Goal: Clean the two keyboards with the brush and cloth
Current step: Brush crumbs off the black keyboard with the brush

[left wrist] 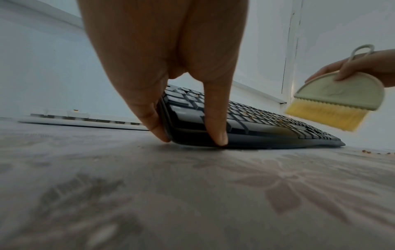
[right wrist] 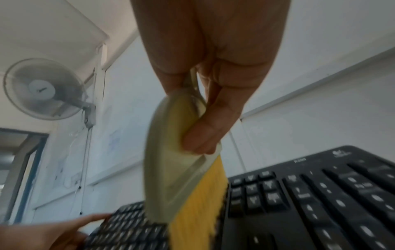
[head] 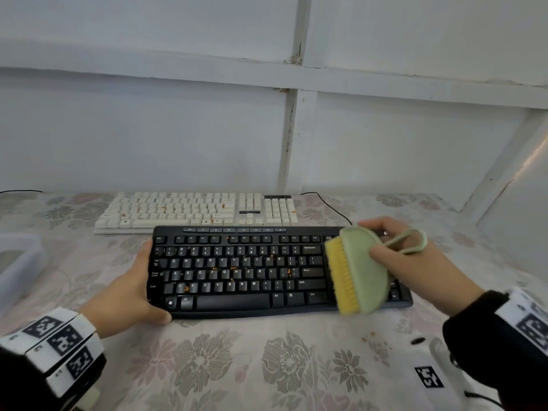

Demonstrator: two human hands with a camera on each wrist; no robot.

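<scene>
A black keyboard [head: 237,271] [left wrist: 245,121] [right wrist: 320,203] lies on the flowered tablecloth with orange crumbs between its keys. My left hand [head: 133,289] [left wrist: 171,84] grips its left end, thumb on the front edge. My right hand [head: 415,262] [right wrist: 213,101] pinches a pale green brush [head: 364,268] [left wrist: 340,96] [right wrist: 177,160] with yellow bristles, held just over the keyboard's right part, bristles pointing left. A white keyboard [head: 195,212] [left wrist: 85,118], also crumbed, lies behind the black one. No cloth is in view.
Crumbs [head: 370,336] lie on the tablecloth [head: 237,366] in front of the keyboard's right end. A clear plastic container [head: 17,262] stands at the left edge. A black cable [head: 329,206] runs from the white keyboard. A white wall stands close behind.
</scene>
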